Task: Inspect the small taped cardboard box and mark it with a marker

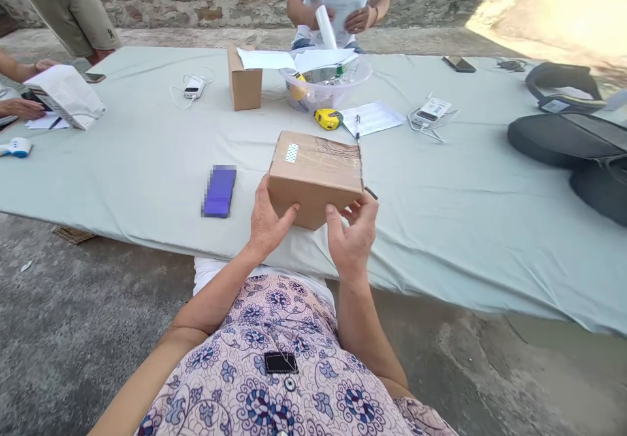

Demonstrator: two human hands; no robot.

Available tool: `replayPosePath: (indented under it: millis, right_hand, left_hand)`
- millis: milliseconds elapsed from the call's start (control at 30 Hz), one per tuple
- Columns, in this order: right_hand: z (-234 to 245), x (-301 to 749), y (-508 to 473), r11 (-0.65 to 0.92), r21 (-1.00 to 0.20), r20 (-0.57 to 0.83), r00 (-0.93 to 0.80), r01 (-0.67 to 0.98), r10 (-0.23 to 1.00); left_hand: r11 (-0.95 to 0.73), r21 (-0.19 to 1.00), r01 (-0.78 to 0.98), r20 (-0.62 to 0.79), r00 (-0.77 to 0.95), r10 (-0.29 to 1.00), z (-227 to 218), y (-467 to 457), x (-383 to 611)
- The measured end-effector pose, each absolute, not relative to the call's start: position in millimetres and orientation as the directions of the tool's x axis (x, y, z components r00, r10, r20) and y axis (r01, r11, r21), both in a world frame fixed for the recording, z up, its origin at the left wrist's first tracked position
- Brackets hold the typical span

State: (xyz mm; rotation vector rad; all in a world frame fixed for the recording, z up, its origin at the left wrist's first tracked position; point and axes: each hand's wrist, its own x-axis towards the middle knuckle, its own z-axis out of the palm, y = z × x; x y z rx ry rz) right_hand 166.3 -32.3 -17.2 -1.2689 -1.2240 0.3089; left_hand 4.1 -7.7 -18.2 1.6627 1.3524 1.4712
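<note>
The step in hand looks to be handling a cardboard box (316,191) with both hands, just in from the near edge of the table (147,149); take the box as the dial's centre, 12 o'clock pointing away from the wearer. The left hand (268,224) grips it at 8 o'clock, thumb on the near face, its other fingers mostly hidden round the side. The right hand (353,233) grips it at 4 o'clock, thumb on the same face and fingers curled at the right edge, where a small dark strip (371,193) shows that I cannot identify. Whether the box's base rests on the cloth or is raised, I cannot tell. In my judgement, any next move calls for both hands travelling together, so that the box does not twist. The near edge lies close at 6 o'clock, leaving little depth that way. Toward 12 o'clock the room is tight: a yellow tape measure (327,119) sits just beyond the box, before a plastic basin (350,87), with a pen (357,129) and a paper sheet (379,118) at 1 o'clock. An upright carton (247,91) stands at 11, and a purple rectangle (219,191) lies nearby at 9. The broadest stretch of cloth for a sideways move seems to run from 3 to 4 o'clock, below the black bag (563,139).
</note>
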Motion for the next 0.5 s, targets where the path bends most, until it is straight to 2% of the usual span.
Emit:
replayPosePath:
  millis: [300,500]
  right_hand:
    - [-27.9,156.7,-25.1,0.457,-0.764,0.615,0.298,0.456,0.73]
    - [-26.0,161.9,-26.7,0.422,-0.813,0.553,0.303,0.402,0.776]
  left_hand:
    - [-0.339,0.878,0.337,0.389,-0.093,0.916,-25.8,1.3,-1.6]
    - [-0.308,0.894,0.324,0.355,-0.094,0.93,-21.3,0.2,0.6]
